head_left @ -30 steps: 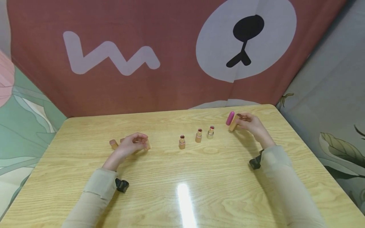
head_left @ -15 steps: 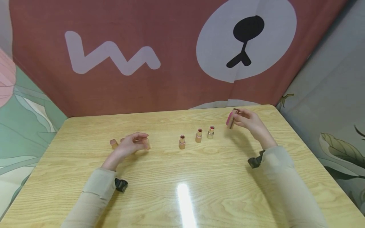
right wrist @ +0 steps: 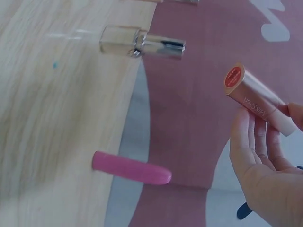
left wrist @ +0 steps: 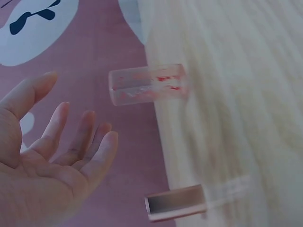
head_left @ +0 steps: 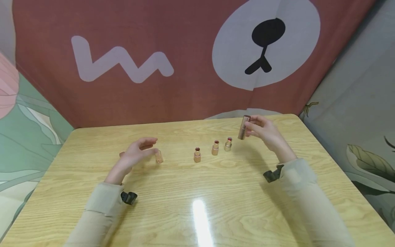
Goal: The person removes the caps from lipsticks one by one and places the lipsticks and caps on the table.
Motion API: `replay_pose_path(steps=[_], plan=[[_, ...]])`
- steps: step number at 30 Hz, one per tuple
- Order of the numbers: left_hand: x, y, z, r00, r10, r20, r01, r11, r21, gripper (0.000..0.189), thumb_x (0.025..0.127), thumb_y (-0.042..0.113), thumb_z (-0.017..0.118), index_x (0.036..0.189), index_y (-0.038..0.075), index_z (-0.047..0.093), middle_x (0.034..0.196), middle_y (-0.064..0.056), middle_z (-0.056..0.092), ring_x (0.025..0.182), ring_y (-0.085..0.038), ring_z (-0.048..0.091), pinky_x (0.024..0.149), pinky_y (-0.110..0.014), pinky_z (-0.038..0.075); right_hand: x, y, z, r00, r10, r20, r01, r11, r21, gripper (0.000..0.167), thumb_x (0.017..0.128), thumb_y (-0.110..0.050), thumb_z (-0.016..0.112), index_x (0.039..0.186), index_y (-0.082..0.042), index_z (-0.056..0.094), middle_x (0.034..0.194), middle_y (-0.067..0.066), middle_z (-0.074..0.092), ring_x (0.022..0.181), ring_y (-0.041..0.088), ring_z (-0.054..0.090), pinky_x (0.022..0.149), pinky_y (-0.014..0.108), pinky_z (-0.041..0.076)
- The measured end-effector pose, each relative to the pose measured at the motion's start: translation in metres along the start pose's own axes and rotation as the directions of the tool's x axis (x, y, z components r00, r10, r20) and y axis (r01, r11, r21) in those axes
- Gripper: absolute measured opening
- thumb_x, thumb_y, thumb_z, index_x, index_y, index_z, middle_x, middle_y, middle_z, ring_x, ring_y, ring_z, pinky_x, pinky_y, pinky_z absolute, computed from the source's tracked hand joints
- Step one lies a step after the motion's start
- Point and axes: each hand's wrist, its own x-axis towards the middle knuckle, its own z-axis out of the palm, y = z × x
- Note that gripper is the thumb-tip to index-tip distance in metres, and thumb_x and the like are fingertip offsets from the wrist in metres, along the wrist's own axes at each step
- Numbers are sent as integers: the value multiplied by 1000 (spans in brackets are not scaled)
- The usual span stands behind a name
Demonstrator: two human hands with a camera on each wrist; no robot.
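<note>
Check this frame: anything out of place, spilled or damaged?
Two things: the clear cap beside the left hand has red streaks, possibly smears, though blur leaves that uncertain; and a small blue spot stands out against the wood-grain table in the right wrist view. No spill is visible.

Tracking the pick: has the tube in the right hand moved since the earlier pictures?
Yes: in the head view, the tube moved left, nearer the standing clear-based lipstick.

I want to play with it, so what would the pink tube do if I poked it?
The pink tube would probably tip easily, since it stands tall on a narrow base. Once down, it might roll, as its sides look rounded. Its smooth surface suggests it could feel a bit slippery.
</note>
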Motion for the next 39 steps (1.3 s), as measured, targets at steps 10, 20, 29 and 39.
replay_pose_path(steps=[10, 20, 29, 39], plan=[[0, 16, 2, 1000, -7, -30, 5, 998, -56, 53, 93, 35, 61, 138, 10, 47, 145, -14, 45, 136, -32, 39, 114, -65, -4, -1, -13, 18, 996, -41, 73, 44, 998, -35, 49, 99, -28, 52, 137, 1, 37, 121, 12, 51, 89, -4, 62, 83, 16, 53], [5, 26, 15, 998, 47, -40, -51, 993, -110, 45, 95, 27, 60, 134, 7, 50, 140, -17, 48, 131, -30, 45, 110, -49, 37, 4, -13, 39, 983, -62, 174, 58, 998, 30, 35, 101, -22, 47, 131, -5, 38, 111, 7, 53, 92, 5, 62, 87, 27, 55], [12, 36, 35, 998, 59, 10, -56, 980, -190, 43, 96, 25, 59, 134, 9, 50, 140, -16, 49, 128, -29, 49, 108, -45, 42, 9, -13, 61, 982, -57, 179, 66, 997, -43, 47, 101, -19, 48, 142, 1, 36, 125, 28, 54, 94, 8, 62, 94, 37, 54], [17, 49, 53, 998, 63, -8, -63, 964, -259, 42, 95, 19, 59, 134, 7, 50, 135, -19, 52, 124, -30, 53, 107, -43, 43, 11, -13, 81, 970, -71, 231, 108, 983, -151, 47, 101, -22, 49, 142, 0, 42, 126, 27, 58, 108, 26, 60, 83, 24, 50]])
